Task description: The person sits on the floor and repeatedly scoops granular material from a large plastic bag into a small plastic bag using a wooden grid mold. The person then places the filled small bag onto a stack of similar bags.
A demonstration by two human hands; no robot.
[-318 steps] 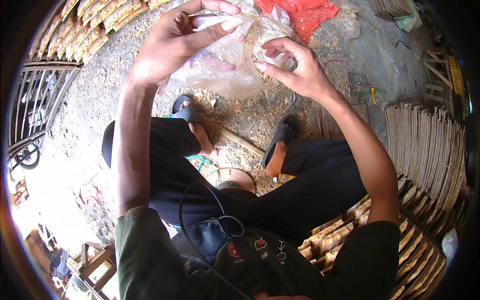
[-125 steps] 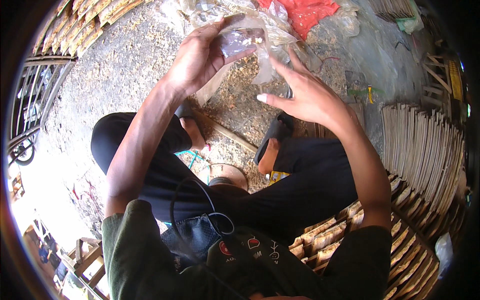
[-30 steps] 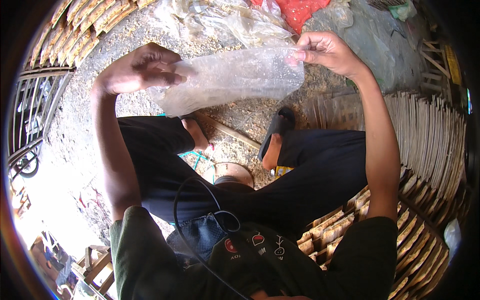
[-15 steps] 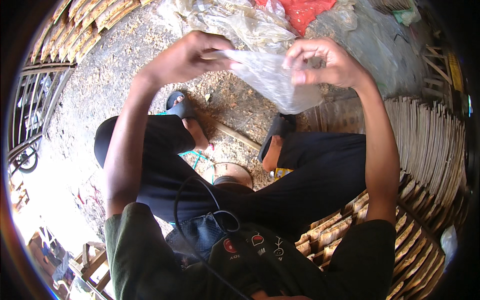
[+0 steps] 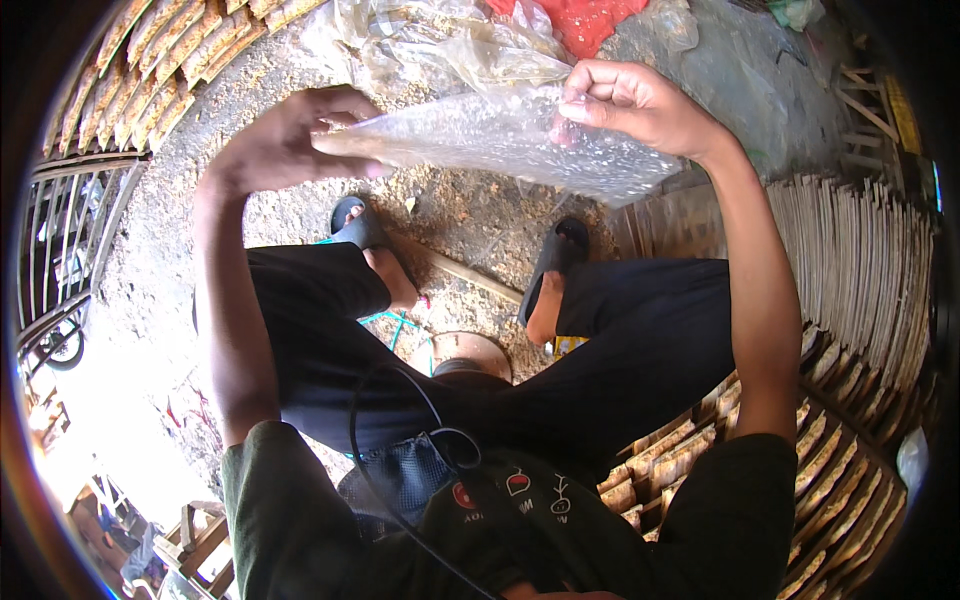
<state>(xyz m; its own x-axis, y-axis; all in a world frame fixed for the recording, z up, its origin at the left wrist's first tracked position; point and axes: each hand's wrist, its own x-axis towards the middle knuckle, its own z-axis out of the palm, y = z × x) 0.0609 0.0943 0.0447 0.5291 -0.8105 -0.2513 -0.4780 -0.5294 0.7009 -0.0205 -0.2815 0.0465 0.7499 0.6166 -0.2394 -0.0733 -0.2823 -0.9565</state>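
Note:
A clear plastic bag or sheet (image 5: 480, 135), speckled with small pale bits, is stretched between my two hands above the floor. Its upper right edge is pinched between the thumb and fingers of my right hand (image 5: 640, 105). The narrow left end runs between the spread thumb and curled fingers of my left hand (image 5: 290, 145); just how the fingers grip it is partly hidden. Below it, my sandaled feet (image 5: 560, 255) rest on the ground on either side of a thin stick (image 5: 465, 272).
Crumpled clear plastic (image 5: 420, 50) and a red sheet (image 5: 590, 25) lie beyond my hands. Stacked, ridged pale sheets (image 5: 850, 270) stand at the right, with more at the far left (image 5: 170, 60). Crumbs litter the floor (image 5: 260, 220). A dark cable (image 5: 355, 420) loops over my lap.
My left hand has moved left and slightly down, and its thumb and fingers have spread. My right hand has risen slightly. The plastic has gone from bunched to stretched wide.

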